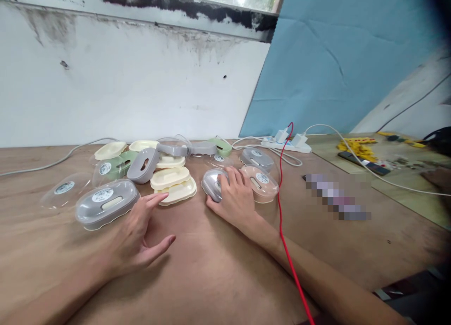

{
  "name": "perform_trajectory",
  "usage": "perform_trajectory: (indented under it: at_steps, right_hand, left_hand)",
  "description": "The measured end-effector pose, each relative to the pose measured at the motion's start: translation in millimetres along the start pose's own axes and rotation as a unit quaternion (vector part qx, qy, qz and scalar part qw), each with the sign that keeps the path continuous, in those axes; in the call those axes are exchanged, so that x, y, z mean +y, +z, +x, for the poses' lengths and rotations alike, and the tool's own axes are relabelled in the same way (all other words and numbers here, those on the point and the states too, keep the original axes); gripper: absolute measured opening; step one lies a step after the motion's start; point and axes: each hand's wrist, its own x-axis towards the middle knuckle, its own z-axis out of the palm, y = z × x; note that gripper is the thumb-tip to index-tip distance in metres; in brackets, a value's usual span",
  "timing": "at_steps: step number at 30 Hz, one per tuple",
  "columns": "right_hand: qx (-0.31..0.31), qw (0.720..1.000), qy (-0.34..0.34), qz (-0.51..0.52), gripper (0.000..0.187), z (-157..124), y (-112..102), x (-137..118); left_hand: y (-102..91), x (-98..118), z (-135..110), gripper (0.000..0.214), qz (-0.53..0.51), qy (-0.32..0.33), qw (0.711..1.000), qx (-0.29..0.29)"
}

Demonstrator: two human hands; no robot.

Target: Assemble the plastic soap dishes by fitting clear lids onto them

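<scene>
A smooth oval grey case (208, 181), glossy and clear-topped, sits mid-frame on the brown worktop (214, 273); the right hand (234, 193) arches onto it, fingers bent, grip unclear; the left hand (137, 236), lower left, is spread, thumb splayed, empty

I see grey case (210, 181): clear, glossy plastic lid over smooth shell. Loose clear cover (79, 186): thin plastic, shiny. Cream tray (181, 191): smooth plastic, satin. Tabletop (211, 268) looks wooden to me, smooth, faint sheen. Wall (141, 90): matt, rough patches.

A power strip (298, 148) (white) bears two plugs (282, 136).
</scene>
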Motion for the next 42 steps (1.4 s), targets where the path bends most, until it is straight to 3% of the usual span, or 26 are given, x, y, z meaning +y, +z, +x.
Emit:
perform_trajectory:
  at_steps: [7, 11, 17, 20, 22, 25, 28, 34, 39, 42]
  right_hand:
    - [-0.013, 1.000, -0.004, -0.019, 0.066, 0, 9, 13]
    - [-0.024, 0.999, -0.048, 0.000, 0.050, 1, 12, 16]
    - [-0.037, 0.999, -0.017, -0.014, 0.047, 1, 9, 15]
    - [-0.031, 0.999, -0.003, -0.028, 0.045, 2, 10, 17]
    - [-0.030, 0.999, -0.007, -0.032, 0.044, 4, 11, 18]
    - [-0.028, 0.999, -0.012, -0.027, 0.043, 6, 14, 20]
    - [-0.011, 0.999, -0.024, -0.025, 0.043, 5, 16, 21]
    - [0.041, 0.997, -0.061, -0.038, 0.044, 1, 22, 16]
    - [0.011, 0.997, -0.072, -0.014, 0.047, 3, 26, 21]
    - [0.028, 0.997, -0.075, 0.009, 0.036, 5, 24, 24]
  left_hand:
    - [-8.3, -3, 2, 0.054, -0.061, -0.094, 0.988, 0.102]
    - [-17.0, -8, 6, 0.041, -0.056, -0.121, 0.982, 0.136]
    - [-39.7, -18, 12, 0.038, -0.035, -0.131, 0.974, 0.183]
    - [-60.6, -30, 19, 0.036, 0.049, -0.132, 0.970, 0.200]
    - [-76.5, -43, 23, 0.034, 0.093, -0.177, 0.958, 0.204]
    - [-98.0, -69, 25, 0.037, 0.065, -0.323, 0.919, 0.216]
    - [-113.0, -98, 21, 0.041, 0.073, -0.385, 0.889, 0.239]
    - [-124.3, -135, 6, 0.045, 0.131, -0.438, 0.868, 0.193]
    - [-125.8, -139, 4, 0.049, 0.168, -0.433, 0.875, 0.139]
    - [-123.7, -135, 7, 0.048, 0.180, -0.430, 0.872, 0.145]
